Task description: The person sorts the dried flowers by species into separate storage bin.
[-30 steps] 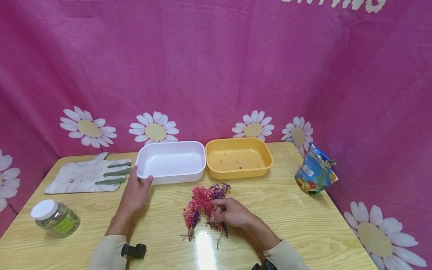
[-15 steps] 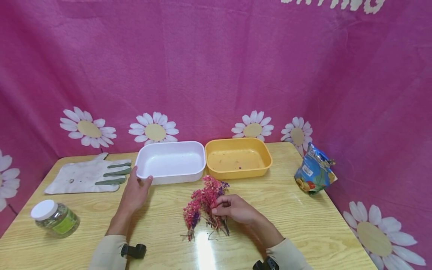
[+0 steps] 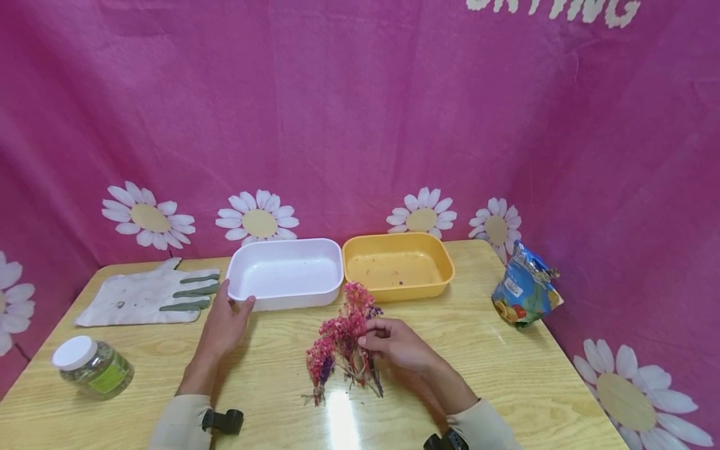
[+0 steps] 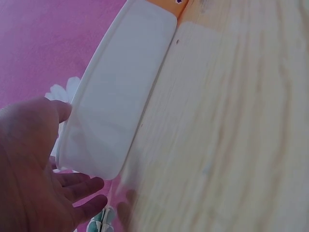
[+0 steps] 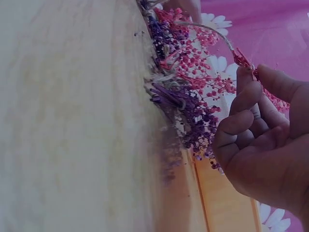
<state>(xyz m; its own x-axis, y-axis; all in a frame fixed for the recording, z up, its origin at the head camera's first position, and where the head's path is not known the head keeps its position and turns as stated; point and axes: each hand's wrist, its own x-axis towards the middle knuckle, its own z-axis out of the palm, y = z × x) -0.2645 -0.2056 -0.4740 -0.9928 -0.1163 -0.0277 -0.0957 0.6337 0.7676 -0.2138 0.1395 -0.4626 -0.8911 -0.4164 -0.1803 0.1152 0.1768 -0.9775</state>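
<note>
My left hand (image 3: 226, 328) holds the near left corner of a white plastic tub (image 3: 298, 301), thumb at the front and fingers at the left end. In the left wrist view, the thumb (image 4: 62, 110) meets the tub's rim while the other fingers curve beside its end. Between thumb and fingers, my right hand (image 3: 400, 345) pinches the stem of a pink dried flower sprig (image 3: 358, 301), raised over the pile. That stem (image 5: 223, 37) bends away in the right wrist view. Below lie pink dried flowers (image 3: 319, 353) and purple dried flowers (image 5: 195, 118), their stems toward me.
Against the white tub stands a yellow tub (image 3: 402, 292) with a few small bits inside. White work gloves with green fingers (image 3: 146, 297) lie at the left, near a white-lidded jar (image 3: 97, 369). A blue snack bag (image 3: 523, 287) stands at the table's right edge.
My right hand has drawn a pink sprig up and away from the pile, its head now reaching close to the yellow tub. My left hand stays on the white tub.
</note>
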